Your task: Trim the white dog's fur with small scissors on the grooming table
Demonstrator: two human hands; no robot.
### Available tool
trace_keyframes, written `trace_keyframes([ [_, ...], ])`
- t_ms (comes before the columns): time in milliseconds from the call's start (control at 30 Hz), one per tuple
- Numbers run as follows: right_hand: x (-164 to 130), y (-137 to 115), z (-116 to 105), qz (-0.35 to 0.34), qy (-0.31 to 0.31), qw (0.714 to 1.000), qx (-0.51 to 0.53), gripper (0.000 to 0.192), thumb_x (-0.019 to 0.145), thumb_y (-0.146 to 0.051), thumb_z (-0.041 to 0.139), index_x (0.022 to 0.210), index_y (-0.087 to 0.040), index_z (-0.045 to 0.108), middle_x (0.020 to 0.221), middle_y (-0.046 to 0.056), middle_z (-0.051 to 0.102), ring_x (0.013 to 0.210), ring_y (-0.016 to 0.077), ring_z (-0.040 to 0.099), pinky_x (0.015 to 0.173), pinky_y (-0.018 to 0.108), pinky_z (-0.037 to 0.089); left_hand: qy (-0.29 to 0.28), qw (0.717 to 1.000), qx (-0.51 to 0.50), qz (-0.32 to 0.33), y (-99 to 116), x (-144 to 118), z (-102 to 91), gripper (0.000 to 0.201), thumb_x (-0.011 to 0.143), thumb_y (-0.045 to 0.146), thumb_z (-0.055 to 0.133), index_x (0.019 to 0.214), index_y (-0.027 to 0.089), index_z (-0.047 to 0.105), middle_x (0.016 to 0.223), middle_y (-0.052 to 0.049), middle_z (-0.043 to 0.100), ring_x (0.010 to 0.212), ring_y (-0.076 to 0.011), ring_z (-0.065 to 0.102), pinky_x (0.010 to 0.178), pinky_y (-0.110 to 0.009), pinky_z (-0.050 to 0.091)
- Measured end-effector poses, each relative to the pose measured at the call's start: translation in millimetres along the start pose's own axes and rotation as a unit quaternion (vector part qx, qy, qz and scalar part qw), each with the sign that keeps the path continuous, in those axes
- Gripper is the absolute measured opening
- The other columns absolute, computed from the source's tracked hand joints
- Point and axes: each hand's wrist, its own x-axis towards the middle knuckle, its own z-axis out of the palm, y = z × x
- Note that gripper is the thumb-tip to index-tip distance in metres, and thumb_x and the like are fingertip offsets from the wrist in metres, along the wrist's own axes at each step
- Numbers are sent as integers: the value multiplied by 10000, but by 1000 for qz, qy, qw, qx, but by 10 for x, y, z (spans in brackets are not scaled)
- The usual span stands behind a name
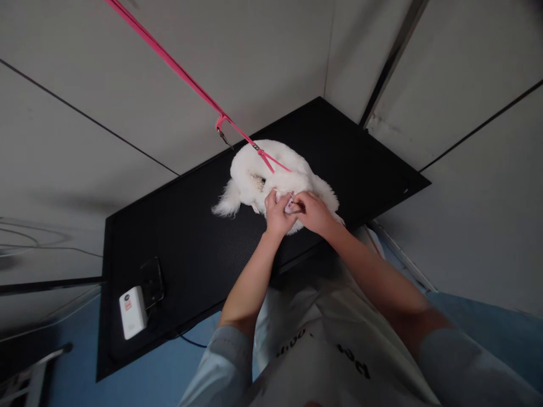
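A white dog lies curled on a black ribbed grooming table, a pink strap running down to its neck. My left hand is closed on what looks like the dog's ear, with pinkish skin showing between the fingers. Right beside it, my right hand is closed in a pinch on a thin dark tool, whose tip is at the pink skin. The tool's exact kind is too small to make out. The dog's face is largely hidden by my hands.
A white phone-like device lies by a dark stand at the table's left end. A metal clip hangs from the strap. Grey wall panels border the table's far side. A cable hangs below the near edge.
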Motion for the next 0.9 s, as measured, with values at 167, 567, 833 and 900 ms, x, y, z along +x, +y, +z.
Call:
trace_keyframes([
  [167, 38, 26, -21, -8, -39, 998, -47, 65, 714, -133, 498, 713, -190, 468, 755, 37, 520, 715, 170, 469, 644, 278, 343, -5, 1000, -5, 10, -4, 0, -3, 511, 702, 529, 654, 1081, 186, 651, 1314, -166, 402, 1203, -337, 407, 976, -499, 371],
  [567, 16, 32, -19, -1, 1, 997, -82, 45, 734, -148, 482, 758, -185, 491, 784, 53, 544, 709, 177, 475, 625, 283, 335, -17, 1000, -1, 23, 57, 72, -14, 461, 670, 397, 708, 1091, 220, 647, 1332, -142, 398, 1242, -331, 386, 999, -503, 363],
  [833, -7, 186, 31, 64, 53, 996, 32, 118, 784, -225, 410, 667, -208, 413, 639, 4, 504, 630, 154, 470, 615, 275, 356, -32, 998, -44, 17, 13, 72, -68, 552, 690, 530, 680, 1113, 176, 643, 1301, -168, 406, 1274, -325, 366, 1026, -477, 351],
  [900, -54, 186, 1, 129, 61, 989, 44, 196, 811, -298, 418, 636, -211, 406, 591, -1, 493, 599, 152, 470, 591, 274, 352, -20, 998, -63, -1, 13, 66, -71, 477, 756, 503, 626, 1108, 181, 645, 1280, -156, 429, 1269, -301, 381, 1028, -462, 358],
])
